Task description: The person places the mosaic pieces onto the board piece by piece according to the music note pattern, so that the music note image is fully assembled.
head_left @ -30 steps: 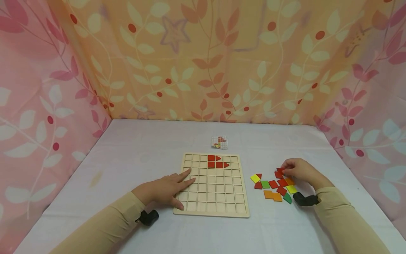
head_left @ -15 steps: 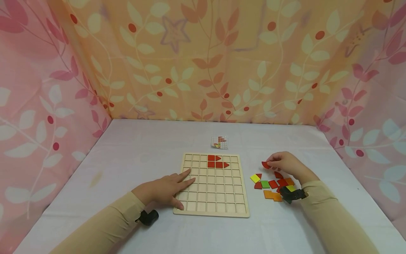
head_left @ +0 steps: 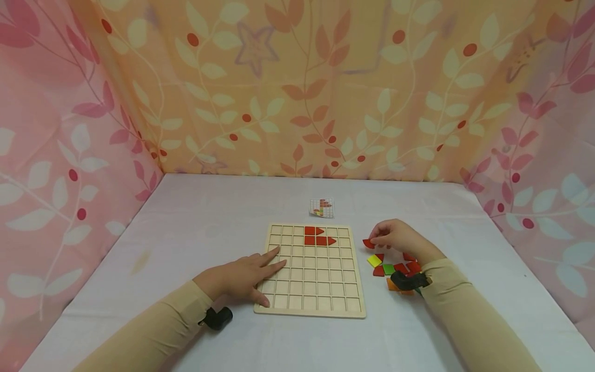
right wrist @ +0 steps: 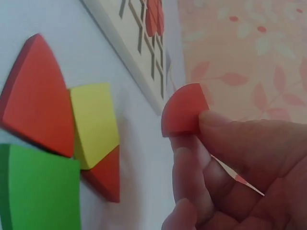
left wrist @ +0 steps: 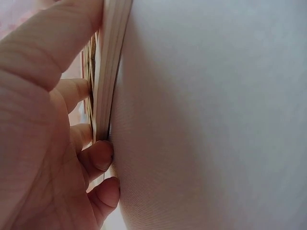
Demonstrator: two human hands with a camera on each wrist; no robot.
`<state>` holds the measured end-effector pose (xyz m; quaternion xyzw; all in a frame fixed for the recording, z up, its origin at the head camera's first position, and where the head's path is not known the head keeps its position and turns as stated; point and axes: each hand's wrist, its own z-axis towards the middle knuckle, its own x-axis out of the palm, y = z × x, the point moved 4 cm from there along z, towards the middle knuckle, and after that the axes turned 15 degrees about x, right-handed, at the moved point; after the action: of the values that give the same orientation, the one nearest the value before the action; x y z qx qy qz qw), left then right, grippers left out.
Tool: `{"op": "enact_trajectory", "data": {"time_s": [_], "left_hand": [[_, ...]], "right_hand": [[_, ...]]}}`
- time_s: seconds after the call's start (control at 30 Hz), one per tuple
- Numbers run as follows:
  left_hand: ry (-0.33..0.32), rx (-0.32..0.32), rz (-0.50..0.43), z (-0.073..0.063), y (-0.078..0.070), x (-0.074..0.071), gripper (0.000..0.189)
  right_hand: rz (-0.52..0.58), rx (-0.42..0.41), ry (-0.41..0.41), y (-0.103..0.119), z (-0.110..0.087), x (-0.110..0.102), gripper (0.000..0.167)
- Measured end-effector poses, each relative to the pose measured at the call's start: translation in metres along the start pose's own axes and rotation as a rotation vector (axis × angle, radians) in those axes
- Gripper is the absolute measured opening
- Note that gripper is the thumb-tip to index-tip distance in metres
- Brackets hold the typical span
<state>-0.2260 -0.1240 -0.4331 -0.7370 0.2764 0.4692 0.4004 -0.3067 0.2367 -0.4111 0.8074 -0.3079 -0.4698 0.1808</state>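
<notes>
Over white cloth point(head_left: 209, 206), the right hand point(head_left: 402, 239), pinching a red piece point(right wrist: 183, 110), has neared the board point(head_left: 321, 276); wrist-view curve faces upper left, long axis unclear; left hand point(head_left: 239, 277) spread on board.

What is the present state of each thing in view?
Red quarter-circle piece: held up, pinched by the right hand
Wooden board: flat, mostly unfilled
Left hand: resting on the board's left edge
Five red pieces: placed in the board's two farthest rows
Picture card: lying beyond the board
Loose pieces: lying right of the board
</notes>
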Motion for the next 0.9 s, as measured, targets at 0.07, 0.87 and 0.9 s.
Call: {"op": "enact_trajectory", "data": {"time_s": [0.07,0.87,0.9], "left_hand": [[0.002,-0.001,0.001,0.000,0.000,0.000,0.096],[-0.002,-0.015,-0.013,0.000,-0.002,-0.002,0.096],[-0.002,-0.015,-0.015,0.000,-0.002,-0.002,0.096]], "right_hand": [[-0.013,0.019,-0.013,-0.003,0.002,0.000,0.010],[-0.238,0.006,0.112,-0.038,-0.018,-0.014,0.011],[-0.241,0.010,0.125,-0.041,-0.020,-0.013,0.013]]}}
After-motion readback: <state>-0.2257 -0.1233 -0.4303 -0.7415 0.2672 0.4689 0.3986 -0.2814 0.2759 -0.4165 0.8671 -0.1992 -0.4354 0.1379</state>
